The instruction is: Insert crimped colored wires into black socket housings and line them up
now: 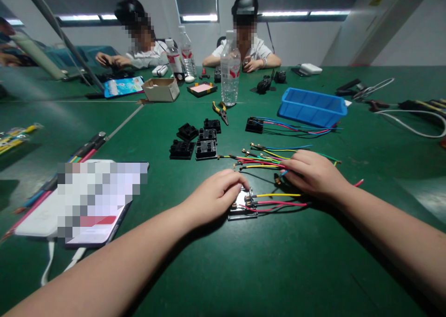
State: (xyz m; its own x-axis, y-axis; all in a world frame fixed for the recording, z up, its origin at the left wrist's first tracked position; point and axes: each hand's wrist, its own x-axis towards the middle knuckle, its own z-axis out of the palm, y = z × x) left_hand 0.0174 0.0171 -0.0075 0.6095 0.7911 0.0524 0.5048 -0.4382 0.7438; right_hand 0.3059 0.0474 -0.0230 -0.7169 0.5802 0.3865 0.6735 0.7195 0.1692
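Observation:
My left hand (221, 194) is closed over the left side of a black plastic housing (244, 214) that lies on the table. A yellow wire (277, 195) and red wires (289, 203) run out of the housing to the right. My right hand (311, 173) is closed in a pinch on a short blue wire (284, 173), whose metal terminal sticks out to the left. Beneath and beyond those fingers lies a loose bundle of coloured wires (259, 159) with metal ends. Part of the bundle is hidden by the hand.
Several black housings (206, 149) sit farther off, beside yellow-handled pliers (220, 112). Another wired housing (254, 125) lies near a blue bin (313, 108). A water bottle (230, 75) stands beyond. At left are a phone (104, 214) and cables. Two people sit opposite.

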